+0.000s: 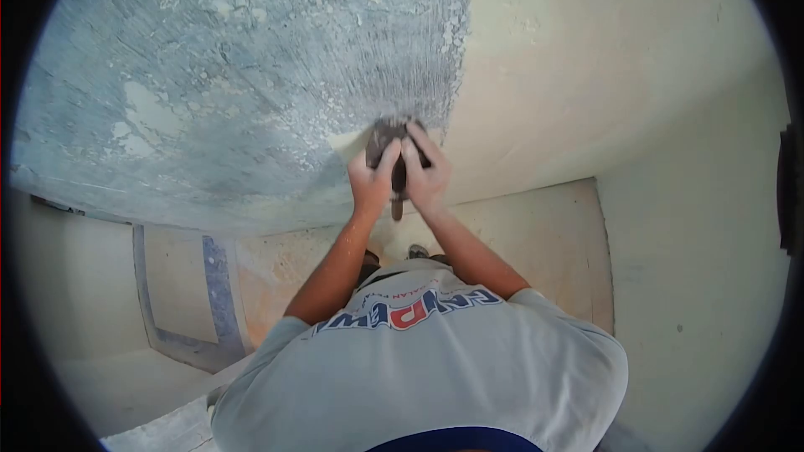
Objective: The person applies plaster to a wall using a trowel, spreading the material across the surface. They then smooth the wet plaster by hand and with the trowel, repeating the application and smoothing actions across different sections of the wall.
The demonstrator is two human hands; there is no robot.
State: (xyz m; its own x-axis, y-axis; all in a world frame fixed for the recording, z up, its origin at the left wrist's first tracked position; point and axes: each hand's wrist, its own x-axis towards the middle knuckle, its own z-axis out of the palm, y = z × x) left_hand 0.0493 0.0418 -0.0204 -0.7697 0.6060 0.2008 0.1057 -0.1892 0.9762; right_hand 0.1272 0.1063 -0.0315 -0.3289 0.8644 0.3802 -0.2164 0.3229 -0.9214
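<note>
A dark, dusty hand tool (399, 181) with a short handle pointing down toward my body is pressed against the wall. My left hand (373, 176) grips its left side, and my right hand (428, 169) grips its right side, with the fingers on its dark head. The wall behind the tool is rough, with scraped blue-grey paint (276, 50) and pale flecks. Just right of the tool, the surface turns to smooth cream plaster (569, 75). The face of the tool against the wall is hidden.
A pale side wall (678, 268) stands at the right, with a dark object (787, 192) at its far edge. At lower left is a recessed panel (180, 285) with a blue-grey border. The light, stained floor (536, 243) and a shoe (418, 251) show below my arms.
</note>
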